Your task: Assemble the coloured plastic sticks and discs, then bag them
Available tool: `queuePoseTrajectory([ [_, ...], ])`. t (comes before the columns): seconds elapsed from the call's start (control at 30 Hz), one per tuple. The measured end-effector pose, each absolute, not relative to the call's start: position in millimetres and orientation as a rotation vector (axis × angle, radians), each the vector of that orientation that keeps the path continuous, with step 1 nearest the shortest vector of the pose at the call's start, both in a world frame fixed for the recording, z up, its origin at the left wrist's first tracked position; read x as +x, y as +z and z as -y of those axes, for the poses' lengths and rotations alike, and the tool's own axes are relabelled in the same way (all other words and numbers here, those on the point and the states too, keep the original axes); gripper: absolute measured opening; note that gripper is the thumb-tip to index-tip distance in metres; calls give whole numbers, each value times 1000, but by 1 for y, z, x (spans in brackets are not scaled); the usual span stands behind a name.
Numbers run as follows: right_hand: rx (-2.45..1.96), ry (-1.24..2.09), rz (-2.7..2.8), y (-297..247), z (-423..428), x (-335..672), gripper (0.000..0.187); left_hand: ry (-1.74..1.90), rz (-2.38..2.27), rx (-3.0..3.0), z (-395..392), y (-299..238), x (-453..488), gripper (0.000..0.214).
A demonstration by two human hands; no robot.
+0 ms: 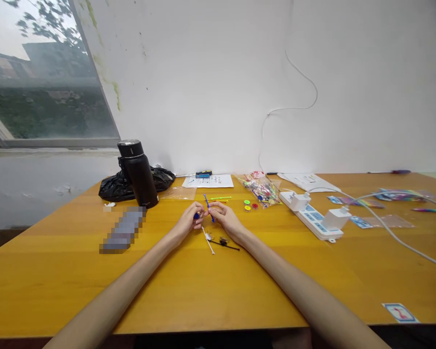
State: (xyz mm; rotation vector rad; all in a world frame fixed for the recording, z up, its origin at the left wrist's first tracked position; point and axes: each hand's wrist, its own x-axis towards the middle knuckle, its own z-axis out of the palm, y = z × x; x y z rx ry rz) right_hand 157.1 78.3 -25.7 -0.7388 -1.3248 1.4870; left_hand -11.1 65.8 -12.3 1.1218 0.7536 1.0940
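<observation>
Over the middle of the table, my left hand [184, 223] pinches a small round blue piece [196, 216]. A thin blue plastic stick [206, 199] stands nearly upright in the fingers of my right hand [228, 220], close beside the left fingertips. Just below the hands lie a white stick [209, 244] and a black stick [230, 246], with a small black piece [223, 241] and a small whitish piece [208, 236] near them. Beyond the hands are yellow-green sticks [221, 198]. Small discs, green [247, 201], yellow [247, 209] and red [255, 206], rest to their right.
A black flask [138, 174] and a black plastic bag [109, 188] stand at the back left. A printed sheet [218, 181] and a bag of colourful parts [259, 188] lie behind the hands. To the right, a white power strip [314, 220] has chargers and trailing cables.
</observation>
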Motion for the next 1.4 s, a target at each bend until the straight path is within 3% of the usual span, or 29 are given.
queuePoseTrajectory([
  [0.6, -738, 1420, 1055, -23, -82, 157, 35, 1035, -858, 1474, -69, -22, -14, 37],
  [1.13, -924, 1126, 1642, -22, -85, 173, 39, 1338, -1037, 1308, -82, -16, -31, 35],
  [1.4, -931, 1143, 1312, -24, -98, 180, 40, 1276, -1022, 1190, -86, -21, -29, 32],
])
